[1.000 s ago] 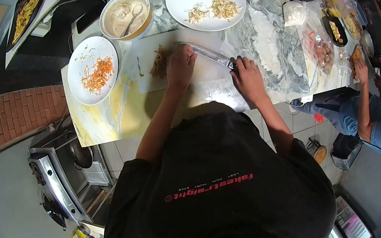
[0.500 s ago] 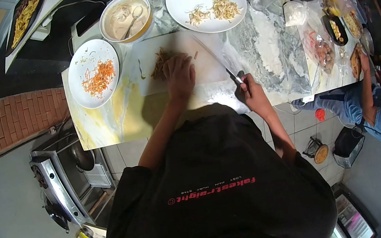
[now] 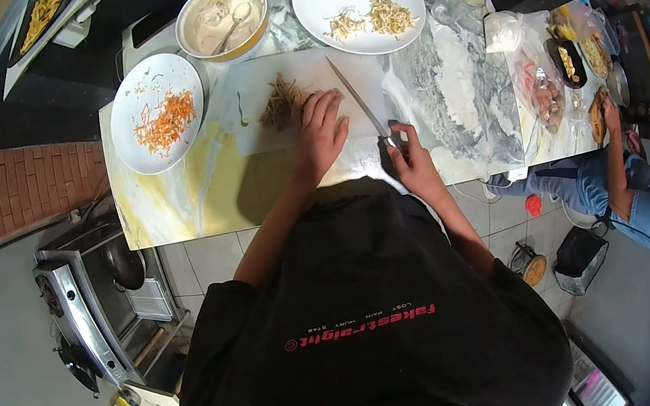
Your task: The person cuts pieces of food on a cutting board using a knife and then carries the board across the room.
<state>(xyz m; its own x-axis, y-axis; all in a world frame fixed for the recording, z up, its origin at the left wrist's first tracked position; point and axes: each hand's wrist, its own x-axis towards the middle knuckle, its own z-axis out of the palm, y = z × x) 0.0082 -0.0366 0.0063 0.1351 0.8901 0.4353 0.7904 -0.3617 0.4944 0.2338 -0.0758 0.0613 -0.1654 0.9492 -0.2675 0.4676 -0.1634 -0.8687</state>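
Observation:
On a white cutting board [image 3: 261, 139] lies a pile of thin brownish shreds [image 3: 281, 102]. My left hand [image 3: 321, 132] rests flat at the right side of this pile, fingers stretched forward; what lies under the fingertips is hidden. A long-bladed knife [image 3: 356, 93] slants across the board's right part, its tip pointing away from me. Around its dark handle, at the board's near right corner, my right hand [image 3: 417, 166] is closed loosely. One dark green strip [image 3: 242, 110] lies left of the pile.
Left stands a plate of orange shreds [image 3: 114, 125]; behind, a bowl of batter [image 3: 261, 31] with a spoon. A plate [image 3: 309, 3] holds a banana and pale shreds. White powder [image 3: 456, 87] dusts the right side. A co-worker [image 3: 644, 197] reaches over the counter at far right.
My left hand has slid right, off most of the shreds, leaving more of the pile visible. My right hand and the knife have shifted slightly left. The view has moved a little.

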